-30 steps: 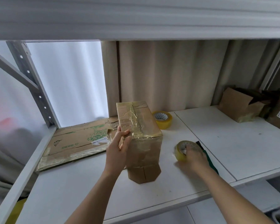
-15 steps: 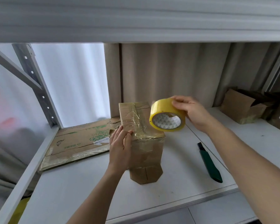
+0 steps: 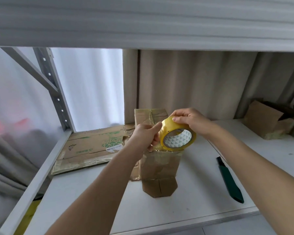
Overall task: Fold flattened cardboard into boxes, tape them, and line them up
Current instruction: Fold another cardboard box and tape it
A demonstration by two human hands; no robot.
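- Box (image 3: 159, 168) is stood on a white shelf (image 3: 202, 192) (curtained wall behind).
- Tape roll (image 3: 177, 135) is gripped by the right hand (image 3: 190, 120); its edge is pinched by the left hand (image 3: 145, 137).
- Flattened cardboard (image 3: 92, 148) and a green knife (image 3: 229, 180) are laid alongside.

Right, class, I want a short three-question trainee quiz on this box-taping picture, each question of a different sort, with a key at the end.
1. True or false: the green utility knife lies on the white shelf, touched by neither hand.
2. Which hand grips the yellow tape roll from above?
A. left hand
B. right hand
C. neither
3. Fill in: the flattened cardboard printed in green lies to the ____ of the upright cardboard box.

Key: 1 true; 2 B; 3 left.
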